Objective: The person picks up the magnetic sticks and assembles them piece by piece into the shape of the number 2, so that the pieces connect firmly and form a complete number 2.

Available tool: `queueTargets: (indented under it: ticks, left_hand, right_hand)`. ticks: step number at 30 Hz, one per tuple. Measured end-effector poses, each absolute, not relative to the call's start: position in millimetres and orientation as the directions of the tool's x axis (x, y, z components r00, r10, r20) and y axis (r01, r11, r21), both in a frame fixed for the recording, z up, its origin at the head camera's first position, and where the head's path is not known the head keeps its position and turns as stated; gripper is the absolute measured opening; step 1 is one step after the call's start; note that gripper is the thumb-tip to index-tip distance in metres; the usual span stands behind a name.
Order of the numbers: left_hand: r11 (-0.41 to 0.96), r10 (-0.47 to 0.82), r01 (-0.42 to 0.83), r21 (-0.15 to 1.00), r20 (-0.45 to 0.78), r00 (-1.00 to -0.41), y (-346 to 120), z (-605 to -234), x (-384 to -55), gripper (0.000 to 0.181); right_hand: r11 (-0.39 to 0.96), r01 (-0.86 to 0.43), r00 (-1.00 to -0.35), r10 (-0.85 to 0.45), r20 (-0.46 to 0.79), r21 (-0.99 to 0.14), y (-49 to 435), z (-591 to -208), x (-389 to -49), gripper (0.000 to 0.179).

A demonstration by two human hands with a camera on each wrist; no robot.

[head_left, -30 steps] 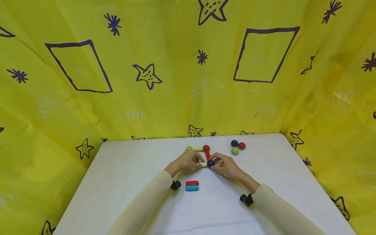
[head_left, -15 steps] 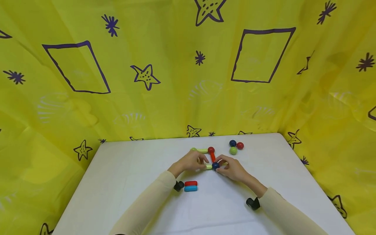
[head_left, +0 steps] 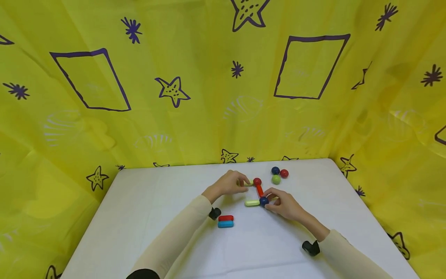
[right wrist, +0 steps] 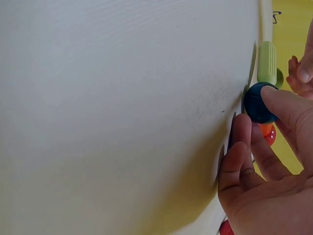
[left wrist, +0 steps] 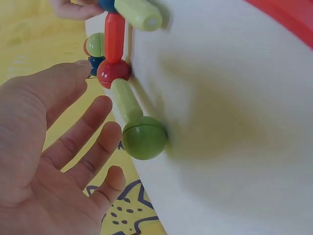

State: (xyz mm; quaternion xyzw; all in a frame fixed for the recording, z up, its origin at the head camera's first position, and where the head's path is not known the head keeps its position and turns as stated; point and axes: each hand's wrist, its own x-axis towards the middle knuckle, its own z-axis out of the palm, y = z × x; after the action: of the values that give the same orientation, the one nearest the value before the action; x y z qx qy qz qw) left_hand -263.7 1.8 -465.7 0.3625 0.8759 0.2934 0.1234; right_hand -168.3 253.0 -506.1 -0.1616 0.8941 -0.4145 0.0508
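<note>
My right hand (head_left: 286, 205) pinches a dark blue ball (head_left: 263, 201) between thumb and fingers. From that ball a light green rod (head_left: 252, 203) points left with its far end free. A red rod (head_left: 259, 190) runs back from it to a red ball (head_left: 257, 181). Another light green rod (left wrist: 127, 100) joins the red ball to a green ball (left wrist: 145, 138), mostly hidden by my left hand in the head view. My left hand (head_left: 231, 183) hovers beside that back rod, fingers loosely bent and apart, holding nothing in the left wrist view.
Loose blue (head_left: 275, 170), red (head_left: 284, 173) and green (head_left: 276, 179) balls lie together at the back right. A red rod (head_left: 225, 218) and a blue rod (head_left: 225, 224) sit side by side, nearer the front. A yellow patterned curtain (head_left: 195, 128) borders the white table (head_left: 156, 201).
The joined rods and balls have shifted right and toward the front with my right hand on the blue ball. My left hand has let go of the front light green rod and moved back.
</note>
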Motion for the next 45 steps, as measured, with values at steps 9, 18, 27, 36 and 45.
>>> queueTargets:
  ticks: [9, 18, 27, 36, 45]
  left_hand:
    - [0.600, 0.678, 0.590, 0.540, 0.048, -0.734, 26, -460, -273, 0.031]
    - [0.652, 0.619, 0.600, 0.463, 0.133, -0.774, 58, -464, -277, 0.042]
    - [0.654, 0.621, 0.591, 0.473, 0.111, -0.776, 81, -470, -279, 0.043]
    - [0.674, 0.645, 0.611, 0.415, 0.073, -0.761, 104, -479, -281, 0.043]
    - [0.700, 0.658, 0.622, 0.352, 0.020, -0.752, 118, -485, -278, 0.047]
  right_hand:
    - [0.599, -0.241, -0.938, -0.346, 0.025, -0.764, 265, -507, -163, 0.029]
    - [0.584, -0.235, -0.938, -0.347, 0.023, -0.777, 270, -508, -161, 0.029]
    - [0.583, -0.247, -0.937, -0.348, 0.037, -0.774, 269, -508, -160, 0.029]
    - [0.564, -0.289, -0.933, -0.348, 0.094, -0.774, 269, -508, -156, 0.029]
    - [0.550, -0.308, -0.927, -0.356, 0.116, -0.777, 269, -509, -156, 0.030]
